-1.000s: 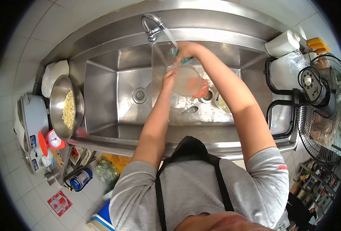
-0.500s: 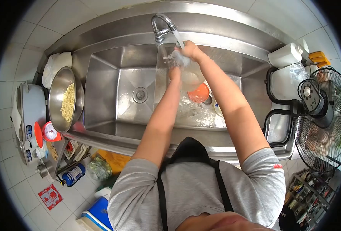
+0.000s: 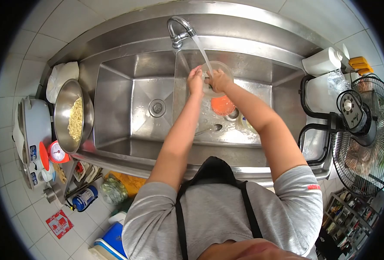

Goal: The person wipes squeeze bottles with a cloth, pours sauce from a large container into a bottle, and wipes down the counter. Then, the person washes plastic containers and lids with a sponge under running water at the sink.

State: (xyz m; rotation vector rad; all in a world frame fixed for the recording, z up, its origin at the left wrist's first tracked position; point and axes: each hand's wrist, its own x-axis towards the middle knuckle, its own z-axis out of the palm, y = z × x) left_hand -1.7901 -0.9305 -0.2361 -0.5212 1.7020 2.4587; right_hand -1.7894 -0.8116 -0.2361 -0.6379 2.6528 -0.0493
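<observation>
Water from the tap [image 3: 182, 32] runs into a translucent round bowl [image 3: 223, 68] in the right basin. My left hand [image 3: 195, 81] is closed at the bowl's left rim, with its fingers together. Inside or over the bowl, under the stream, is my right hand [image 3: 220, 81], its fingers curled; what they hold is hidden. An orange-red bowl [image 3: 222, 105] lies just below the clear one. Beside it are a small round metal piece [image 3: 232, 115] and a spoon [image 3: 217, 127] on the wet basin floor.
The left basin [image 3: 140, 125] has a drain. A steel bowl of noodles [image 3: 75, 119] stands at the left, near a red kitchen scale [image 3: 58, 152]. On the right are a black fan [image 3: 358, 117], a white container [image 3: 324, 93] and a paper roll [image 3: 322, 61].
Both hands have come down from just under the tap to the clear bowl and moved slightly apart. The splashing has lessened, and the spoon on the basin floor now shows plainly.
</observation>
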